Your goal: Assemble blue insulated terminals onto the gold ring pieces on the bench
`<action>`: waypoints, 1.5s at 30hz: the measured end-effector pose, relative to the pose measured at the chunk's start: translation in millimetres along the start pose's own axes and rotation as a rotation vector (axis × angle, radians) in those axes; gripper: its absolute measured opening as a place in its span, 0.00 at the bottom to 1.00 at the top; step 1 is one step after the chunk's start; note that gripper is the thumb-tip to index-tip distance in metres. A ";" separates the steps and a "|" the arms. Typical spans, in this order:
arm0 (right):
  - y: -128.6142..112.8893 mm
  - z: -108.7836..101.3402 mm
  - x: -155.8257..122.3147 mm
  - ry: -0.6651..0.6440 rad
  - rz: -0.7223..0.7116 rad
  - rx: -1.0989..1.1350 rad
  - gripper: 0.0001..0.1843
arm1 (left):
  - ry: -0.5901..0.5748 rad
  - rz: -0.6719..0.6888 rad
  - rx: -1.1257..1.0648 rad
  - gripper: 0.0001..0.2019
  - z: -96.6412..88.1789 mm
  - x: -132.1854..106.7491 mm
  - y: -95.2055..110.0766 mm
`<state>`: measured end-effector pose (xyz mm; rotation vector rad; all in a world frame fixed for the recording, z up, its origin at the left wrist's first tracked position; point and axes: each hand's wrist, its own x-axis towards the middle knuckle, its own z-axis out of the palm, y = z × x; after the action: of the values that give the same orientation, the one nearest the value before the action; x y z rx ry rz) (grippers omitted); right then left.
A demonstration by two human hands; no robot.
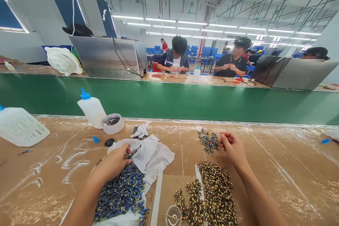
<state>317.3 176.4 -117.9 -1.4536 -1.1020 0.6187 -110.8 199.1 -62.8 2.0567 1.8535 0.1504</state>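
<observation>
My left hand (116, 162) hangs over the upper edge of a heap of small blue pieces with yellow-green marks (119, 194). Its fingers are curled together; what they hold, if anything, is hidden. A crumpled white cloth (156, 153) lies just beyond these fingers. My right hand (234, 148) is closed in a pinch at the right edge of a small pile of mixed blue, dark and yellow pieces (209, 141). Whatever sits between thumb and forefinger is too small to name. Closer to me spreads a larger heap of dark brown and yellow pieces (218, 194).
A small clear cup (173, 215) with a stick stands in front. At the left are white bottles (92, 111) with blue caps, a tape roll (113, 123) and a black lid (109, 142). A green partition (169, 100) runs behind; co-workers (174, 56) sit beyond.
</observation>
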 end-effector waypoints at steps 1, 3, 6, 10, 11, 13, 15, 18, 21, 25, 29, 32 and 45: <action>-0.8 -0.2 -1.8 -0.010 0.004 0.009 0.22 | 0.002 0.004 -0.002 0.07 -1.2 -1.7 2.6; -2.5 -0.3 -5.5 -0.029 0.013 0.028 0.21 | 0.036 0.020 -0.025 0.07 -5.2 -5.5 8.4; -4.9 -1.2 -9.9 -0.034 0.032 0.042 0.21 | 0.123 0.088 -0.098 0.05 -11.3 -10.5 15.9; -9.6 -2.1 -13.0 -0.052 0.070 0.021 0.20 | 0.165 0.153 -0.241 0.10 -14.7 -13.0 22.4; -11.1 -2.0 -13.7 -0.058 0.078 0.024 0.20 | 0.169 0.153 -0.280 0.11 -14.8 -12.7 23.7; -14.5 -1.5 -15.4 -0.069 0.092 0.028 0.20 | 0.135 0.149 -0.375 0.12 -14.0 -11.6 26.5; -18.5 -0.8 -17.9 -0.078 0.092 0.026 0.20 | 0.082 0.159 -0.502 0.12 -11.2 -9.9 30.7; -26.1 1.7 -23.5 -0.104 0.073 0.029 0.20 | 0.060 0.207 -0.667 0.11 -3.5 -7.1 40.3; -33.2 7.7 -30.3 -0.160 0.066 0.042 0.21 | 0.039 0.248 -0.676 0.09 3.7 -5.0 48.9; -34.6 16.5 -36.4 -0.248 0.050 0.035 0.21 | 0.121 0.224 -0.370 0.09 -1.3 -6.8 44.0; -29.6 20.0 -38.4 -0.295 0.050 0.004 0.21 | 0.167 0.112 -0.151 0.09 -18.6 -13.9 24.2; -28.2 20.5 -40.1 -0.313 0.058 -0.010 0.21 | 0.105 0.021 -0.140 0.08 -26.6 -18.3 12.8; -64.6 36.7 -75.7 -0.667 0.098 0.098 0.14 | -0.165 0.243 -0.856 0.14 -6.5 -21.0 70.8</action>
<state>235.8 120.4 -79.7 -1.2457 -1.4829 1.2671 -49.2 174.9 -29.4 1.5900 1.1276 0.6811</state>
